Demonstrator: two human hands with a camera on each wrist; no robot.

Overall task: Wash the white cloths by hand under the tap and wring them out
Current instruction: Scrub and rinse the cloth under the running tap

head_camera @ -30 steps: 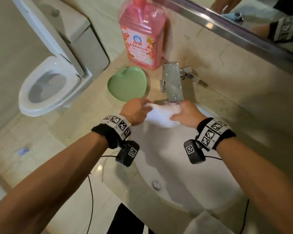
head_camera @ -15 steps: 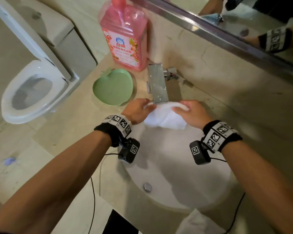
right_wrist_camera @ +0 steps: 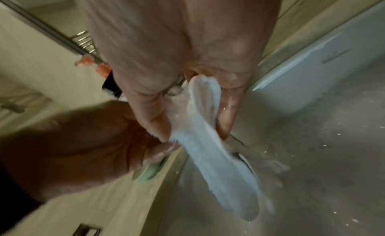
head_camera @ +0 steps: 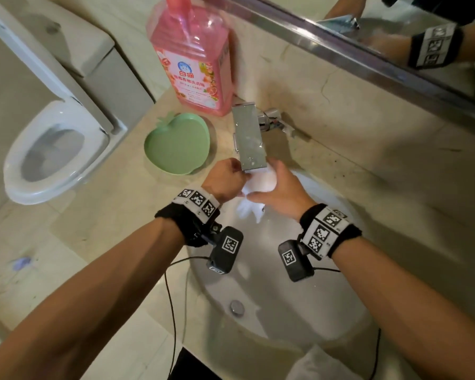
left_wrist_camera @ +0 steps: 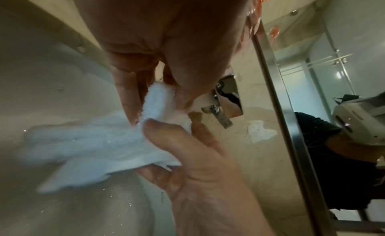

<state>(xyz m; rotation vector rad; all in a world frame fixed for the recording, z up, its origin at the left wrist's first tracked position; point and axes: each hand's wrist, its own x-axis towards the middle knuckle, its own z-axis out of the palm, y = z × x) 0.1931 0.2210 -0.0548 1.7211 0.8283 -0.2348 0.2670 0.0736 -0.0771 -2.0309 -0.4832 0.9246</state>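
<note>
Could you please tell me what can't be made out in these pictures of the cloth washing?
- Water stream: hidden in the head view under the tap.
- Second cloth: cut off by the head view's bottom edge.
- Held white cloth: its middle is covered by the left hand and right hand.
- Cloth's hanging end: motion-blurred in the right wrist view.

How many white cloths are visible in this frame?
2. One white cloth is bunched between the left hand and right hand under the tap; a second cloth lies at the basin's near edge, partly cut off. Others may be out of view.
</note>
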